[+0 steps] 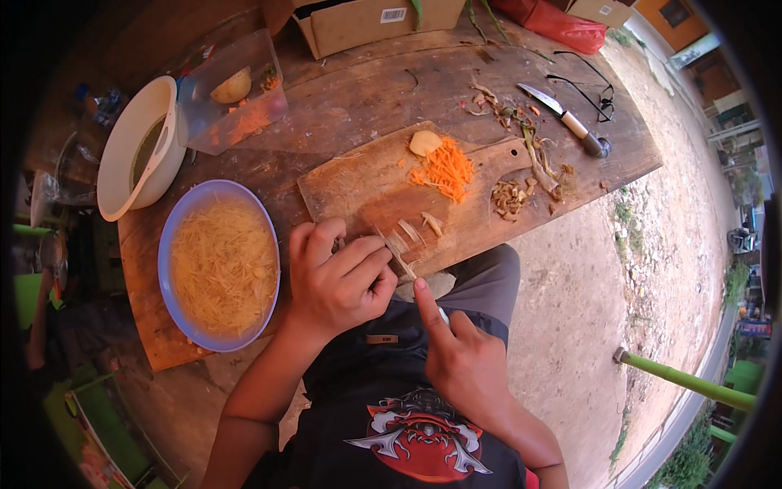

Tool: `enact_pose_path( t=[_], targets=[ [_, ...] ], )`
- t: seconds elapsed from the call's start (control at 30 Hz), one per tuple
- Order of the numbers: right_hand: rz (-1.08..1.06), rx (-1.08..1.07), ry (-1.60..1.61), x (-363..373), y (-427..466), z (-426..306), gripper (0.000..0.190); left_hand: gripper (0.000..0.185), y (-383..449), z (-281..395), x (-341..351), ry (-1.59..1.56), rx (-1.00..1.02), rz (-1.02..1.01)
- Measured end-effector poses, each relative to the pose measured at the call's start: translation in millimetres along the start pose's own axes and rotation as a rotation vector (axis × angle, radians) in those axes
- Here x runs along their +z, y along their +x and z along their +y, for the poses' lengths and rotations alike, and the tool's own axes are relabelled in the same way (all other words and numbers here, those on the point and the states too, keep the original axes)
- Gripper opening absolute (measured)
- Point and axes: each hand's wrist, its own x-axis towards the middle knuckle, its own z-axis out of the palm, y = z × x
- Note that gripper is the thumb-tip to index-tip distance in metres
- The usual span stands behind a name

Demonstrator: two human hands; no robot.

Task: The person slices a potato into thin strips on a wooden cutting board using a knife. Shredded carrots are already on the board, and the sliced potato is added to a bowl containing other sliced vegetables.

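Note:
My right hand (467,360) grips a knife (403,261), its index finger stretched along the back of the blade. The blade lies at the near edge of a wooden cutting board (348,177), right beside the curled fingers of my left hand (342,281). Those fingers press down on a piece of food, almost wholly hidden beneath them. Thin pale slices (412,232) lie just past the blade, with a small knobbly piece (432,223) near them. Farther up the board are shredded carrot (449,171) and a pale yellow cut piece (425,143).
A purple-rimmed bowl (165,269) of pale shreds in liquid and a white basin (113,183) stand left. Behind is a clear plastic container (201,125). Peelings (512,198), a second knife (568,119) and eyeglasses (605,104) lie right. A cardboard box (360,30) stands at the back.

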Motion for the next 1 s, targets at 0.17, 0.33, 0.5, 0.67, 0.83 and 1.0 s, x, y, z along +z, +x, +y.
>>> enact_pose_path(
  t=[0.17, 0.33, 0.5, 0.67, 0.83, 1.0],
  targets=[
    [0.009, -0.004, 0.039, 11, 14, 3, 0.087, 0.019, -1, 0, -1, 0.011, -0.003, -0.011],
    [0.025, -0.04, 0.011, 14, 11, 7, 0.094, 0.019, 0, 0, -3, 0.023, -0.001, -0.016],
    [0.006, -0.029, -0.022, 6, 2, 4, 0.094, 0.018, 0, 0, -2, 0.033, 0.008, -0.017],
    [0.029, -0.03, 0.036, 15, 11, 8, 0.093, 0.018, 1, 1, -2, 0.042, 0.015, -0.018],
    [0.011, 0.011, 0.06, 8, 12, 1, 0.086, 0.018, 0, 1, -3, 0.042, 0.005, -0.015],
    [0.011, 0.017, 0.048, 6, 1, 2, 0.085, 0.017, -1, 1, -2, 0.045, 0.005, -0.005]
  ],
)
